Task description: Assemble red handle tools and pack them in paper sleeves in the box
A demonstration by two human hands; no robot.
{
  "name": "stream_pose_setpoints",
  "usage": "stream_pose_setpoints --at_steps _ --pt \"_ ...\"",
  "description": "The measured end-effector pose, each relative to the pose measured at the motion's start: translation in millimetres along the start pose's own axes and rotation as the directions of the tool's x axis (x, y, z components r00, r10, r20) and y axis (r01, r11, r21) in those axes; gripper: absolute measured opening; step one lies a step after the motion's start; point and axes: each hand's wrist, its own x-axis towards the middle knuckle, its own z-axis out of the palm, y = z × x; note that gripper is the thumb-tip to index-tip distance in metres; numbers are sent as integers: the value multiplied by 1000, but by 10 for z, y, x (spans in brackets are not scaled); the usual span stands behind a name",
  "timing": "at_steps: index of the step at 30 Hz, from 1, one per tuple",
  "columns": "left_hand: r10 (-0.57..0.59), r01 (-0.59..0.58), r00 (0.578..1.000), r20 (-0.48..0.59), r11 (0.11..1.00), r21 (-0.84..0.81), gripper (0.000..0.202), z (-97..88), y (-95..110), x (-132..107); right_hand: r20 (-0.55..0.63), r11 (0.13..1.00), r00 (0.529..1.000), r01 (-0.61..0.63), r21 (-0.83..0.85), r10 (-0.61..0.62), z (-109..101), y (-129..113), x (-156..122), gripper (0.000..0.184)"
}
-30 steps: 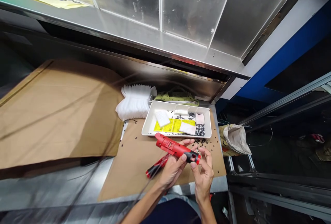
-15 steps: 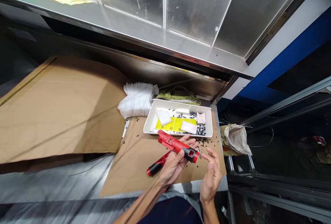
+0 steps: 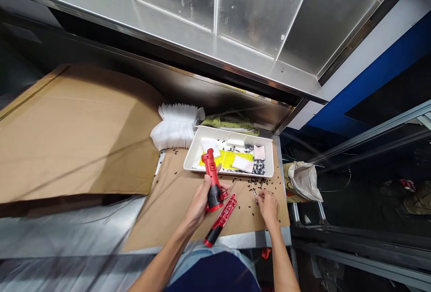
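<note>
My left hand (image 3: 202, 200) is wrapped round a red and black power screwdriver (image 3: 213, 179), held upright over the cardboard sheet (image 3: 175, 211). A second red and black tool (image 3: 222, 219) lies on the cardboard just right of that hand. Lower right of the white tray (image 3: 191, 157), my right hand (image 3: 267, 202) rests on the cardboard among small black screws (image 3: 261, 185), its fingers pinched on a thin metal bit (image 3: 255, 196). White pads, a yellow label and more black screws lie in the tray.
A stack of white foam sheets (image 3: 175, 126) sits left of the tray. A large brown cardboard panel (image 3: 74, 130) covers the bench to the left. A steel shelf (image 3: 202, 36) overhangs the bench. A crumpled paper bag (image 3: 303, 179) hangs past the right edge.
My left hand has swung the red screwdriver from lying crosswise to upright and moved left. My right hand has left the screwdriver's tip and dropped to the cardboard near the screws.
</note>
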Motion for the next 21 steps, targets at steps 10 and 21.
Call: stream_pose_setpoints --at_steps 10,21 --pt "-187 219 974 128 925 -311 42 127 141 -103 40 982 994 -111 154 106 42 51 14 57" --pt "-240 377 897 371 854 -358 42 419 -25 -271 233 337 969 -193 922 -82 -611 -352 -663 56"
